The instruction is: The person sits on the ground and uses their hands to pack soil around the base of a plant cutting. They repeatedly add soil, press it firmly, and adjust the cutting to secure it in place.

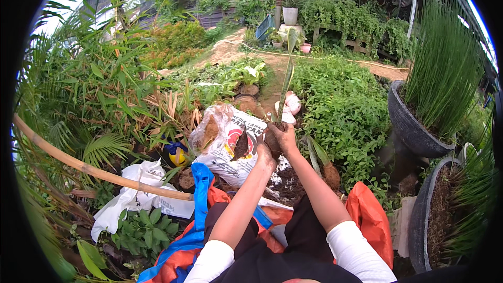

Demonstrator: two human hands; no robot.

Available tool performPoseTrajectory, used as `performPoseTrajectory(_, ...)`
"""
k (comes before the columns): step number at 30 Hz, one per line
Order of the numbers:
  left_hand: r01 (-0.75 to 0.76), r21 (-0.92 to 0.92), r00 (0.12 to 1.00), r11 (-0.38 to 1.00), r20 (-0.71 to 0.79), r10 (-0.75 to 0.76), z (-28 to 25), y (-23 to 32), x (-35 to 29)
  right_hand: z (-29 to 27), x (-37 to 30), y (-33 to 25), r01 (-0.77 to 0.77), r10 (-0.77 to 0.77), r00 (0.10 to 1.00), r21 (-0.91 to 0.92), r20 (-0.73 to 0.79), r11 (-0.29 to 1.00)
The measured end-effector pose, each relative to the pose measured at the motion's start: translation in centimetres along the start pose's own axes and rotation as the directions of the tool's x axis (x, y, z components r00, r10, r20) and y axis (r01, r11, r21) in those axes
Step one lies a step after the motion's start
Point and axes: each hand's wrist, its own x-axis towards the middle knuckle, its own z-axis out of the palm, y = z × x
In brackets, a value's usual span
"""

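Observation:
Upright between my hands stands a tall snake plant (287, 76) with a long, pale-edged leaf. My right hand (284, 135) is closed round the base of its leaf. Below it, my left hand (265, 156) is wrapped against the dark root ball (273, 145), which the fingers partly hide. Beneath my forearms lies a heap of dark soil (291, 184) mixed with white bits. A second snake plant (317, 156), with a brown root ball, lies to the right of my right forearm. Left of my hands is a printed white plastic sack (230, 165) with a dark smear of soil.
An orange and blue tarp (369, 217) spreads around my legs. A bamboo pole (99, 172) reaches in from the left above a crumpled white sack (133, 194). Pale clogs (291, 104) sit beyond my hands. Large dark planters (416, 126) stand at the right.

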Motion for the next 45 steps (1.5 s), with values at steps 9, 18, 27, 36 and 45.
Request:
performPoseTrajectory(9, -0.008, 0.026, 0.997, 1.0, 0.075, 0.006, -1.0, 0.4, 0.6, 0.1, -0.9, -0.2, -0.007, 0.0, 0.999, -0.214, -0.033, 0.977)
performPoseTrajectory(18, 0.039, 0.056, 0.997, 0.998, -0.072, -0.035, 0.9, 0.7, -0.8, 0.0, -0.1, 0.2, -0.06, 0.077, 0.985, 0.115, -0.152, 0.992)
performPoseTrajectory(27, -0.112, 0.03, 0.993, 0.993, -0.037, 0.113, 0.7, 1.2, 0.1, 0.7, -0.2, 0.1, 0.024, -0.02, 0.997, 0.059, -0.068, 0.998)
performPoseTrajectory(36, -0.028, 0.052, 0.998, 0.998, -0.059, 0.032, 1.3, 1.4, -1.0, 0.5, 0.0, -0.1, -0.034, 0.078, 0.976, 0.209, -0.202, 0.977)
performPoseTrajectory(45, 0.108, -0.313, 0.983, 0.944, 0.178, -0.054, -0.7, -0.3, 1.1, 1.3, 0.6, 0.2, 0.157, -0.156, 0.988, -0.059, 0.017, 0.986)
